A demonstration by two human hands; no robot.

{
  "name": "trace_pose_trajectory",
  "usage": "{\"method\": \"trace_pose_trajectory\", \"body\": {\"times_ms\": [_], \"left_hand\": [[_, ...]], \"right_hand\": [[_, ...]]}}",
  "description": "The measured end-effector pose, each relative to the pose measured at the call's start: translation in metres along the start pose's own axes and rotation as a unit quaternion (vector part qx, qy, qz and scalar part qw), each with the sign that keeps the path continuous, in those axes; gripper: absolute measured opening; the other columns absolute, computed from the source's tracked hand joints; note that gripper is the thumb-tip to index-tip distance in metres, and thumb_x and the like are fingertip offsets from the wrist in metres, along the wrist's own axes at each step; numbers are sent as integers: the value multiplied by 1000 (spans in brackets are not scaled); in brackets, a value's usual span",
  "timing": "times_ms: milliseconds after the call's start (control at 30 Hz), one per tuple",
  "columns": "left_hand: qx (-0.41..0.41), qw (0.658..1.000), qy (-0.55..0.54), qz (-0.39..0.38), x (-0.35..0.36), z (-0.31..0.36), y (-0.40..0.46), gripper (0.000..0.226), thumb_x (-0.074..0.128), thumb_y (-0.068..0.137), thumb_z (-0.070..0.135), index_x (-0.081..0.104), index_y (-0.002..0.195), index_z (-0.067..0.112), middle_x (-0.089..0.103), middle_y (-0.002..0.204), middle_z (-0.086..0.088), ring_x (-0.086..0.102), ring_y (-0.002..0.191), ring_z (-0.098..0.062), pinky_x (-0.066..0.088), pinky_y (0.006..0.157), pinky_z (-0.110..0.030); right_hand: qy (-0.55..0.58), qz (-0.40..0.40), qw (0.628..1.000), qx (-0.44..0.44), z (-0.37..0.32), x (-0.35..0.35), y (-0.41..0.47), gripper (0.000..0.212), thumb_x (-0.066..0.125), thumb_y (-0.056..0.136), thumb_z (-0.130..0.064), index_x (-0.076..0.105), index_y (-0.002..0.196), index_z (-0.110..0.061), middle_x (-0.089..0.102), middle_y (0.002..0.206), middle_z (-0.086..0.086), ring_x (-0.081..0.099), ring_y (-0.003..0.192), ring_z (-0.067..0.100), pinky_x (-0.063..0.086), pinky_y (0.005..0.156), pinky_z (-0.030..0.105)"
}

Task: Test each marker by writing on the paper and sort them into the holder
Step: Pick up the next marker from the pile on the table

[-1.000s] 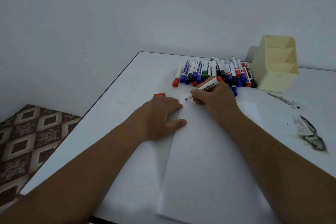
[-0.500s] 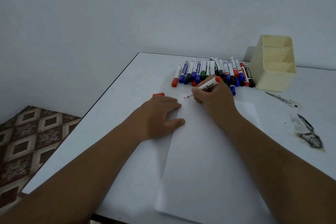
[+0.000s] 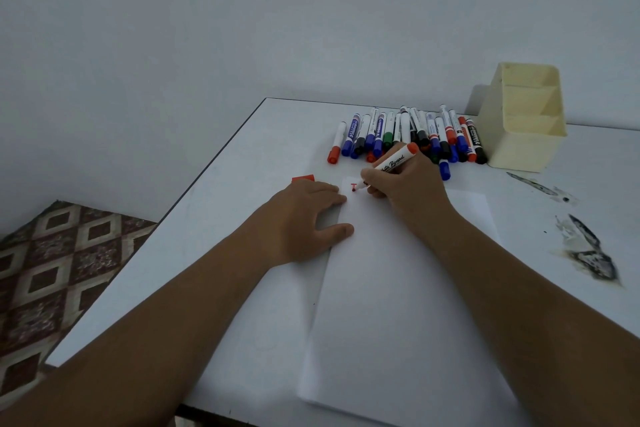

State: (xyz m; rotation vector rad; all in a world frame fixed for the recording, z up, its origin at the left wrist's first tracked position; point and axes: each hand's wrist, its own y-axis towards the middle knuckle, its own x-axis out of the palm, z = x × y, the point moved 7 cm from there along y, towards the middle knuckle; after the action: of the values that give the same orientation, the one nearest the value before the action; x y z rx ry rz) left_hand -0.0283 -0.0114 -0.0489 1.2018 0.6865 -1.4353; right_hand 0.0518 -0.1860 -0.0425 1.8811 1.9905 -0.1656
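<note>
A red stroke has appeared on the paper (image 3: 398,288) since a second ago. The left hand (image 3: 304,215) lies flat, pinning its edge; the right hand (image 3: 405,184) grips the red marker (image 3: 391,165), tip on the sheet. Keep the pressure light, then carry it to the holder (image 3: 519,135) beyond the right hand.

Red mark (image 3: 353,186) has grown — marker (image 3: 388,166) tip lower.

A plain grey-white wall (image 3: 242,28) backs a white table (image 3: 242,166); brown diamond-patterned floor (image 3: 52,270) shows at left under dim light.
</note>
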Motion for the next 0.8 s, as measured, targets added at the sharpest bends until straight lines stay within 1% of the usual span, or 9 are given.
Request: {"method": "trace_pose_trajectory", "body": {"times_ms": [133, 233, 333, 467, 600, 700, 800], "left_hand": [[3, 1000, -2, 3, -1, 0, 0, 61, 60, 89, 61, 55, 141, 30, 48, 148, 13, 33, 141, -7, 27, 118, -29], [2, 1000, -4, 7, 0, 0, 0, 61, 62, 89, 60, 55, 141, 29, 48, 148, 13, 32, 141, -8, 26, 118, -27], [4, 1000, -1, 7, -1, 1, -1, 61, 61, 89, 60, 55, 141, 29, 48, 148, 13, 32, 141, -8, 25, 118, -27], [0, 1000, 2, 3, -1, 0, -1, 61, 60, 89, 61, 53, 142, 31, 47, 148, 14, 31, 142, -7, 24, 117, -25], [4, 1000, 0, 5, -2, 3, -1, 60, 60, 90, 59, 54, 142, 29, 47, 149, 12, 31, 142, -7, 19, 115, -21], [4, 1000, -3, 7, -3, 2, -2, 60, 61, 89, 59, 54, 141, 29, 48, 149, 12, 31, 142, -8, 21, 117, -24], [-2, 1000, 0, -2, -2, 2, -2, 61, 59, 90, 60, 53, 142, 30, 46, 149, 13, 29, 143, -8, 23, 117, -26]], "right_hand": [[17, 32, 999, 6, 2, -6, 1, 27, 81, 84, -30, 65, 100, -14, 75, 83, 4, 75, 73, 17, 64, 76, 40], [13, 34, 999, 6, 1, -6, -1, 26, 79, 85, -29, 64, 100, -14, 74, 84, 4, 74, 72, 16, 63, 73, 35], [-10, 29, 999, -11, -2, -4, -3, 24, 79, 84, -27, 65, 97, -13, 73, 80, 4, 73, 70, 16, 63, 70, 35], [-29, 34, 999, -4, -1, -4, -1, 26, 79, 85, -29, 64, 100, -13, 72, 82, 4, 72, 72, 17, 63, 73, 39], [-23, 27, 999, -1, -1, -4, -2, 29, 78, 86, -31, 63, 103, -13, 72, 84, 4, 72, 73, 16, 63, 73, 34], [-18, 18, 1000, 5, -2, -3, -3, 30, 78, 87, -30, 64, 105, -10, 73, 85, 5, 72, 71, 15, 62, 69, 29], [-20, 37, 999, 8, -1, -5, -1, 30, 76, 87, -25, 62, 107, -8, 71, 87, 6, 70, 69, 14, 60, 66, 26]]}}
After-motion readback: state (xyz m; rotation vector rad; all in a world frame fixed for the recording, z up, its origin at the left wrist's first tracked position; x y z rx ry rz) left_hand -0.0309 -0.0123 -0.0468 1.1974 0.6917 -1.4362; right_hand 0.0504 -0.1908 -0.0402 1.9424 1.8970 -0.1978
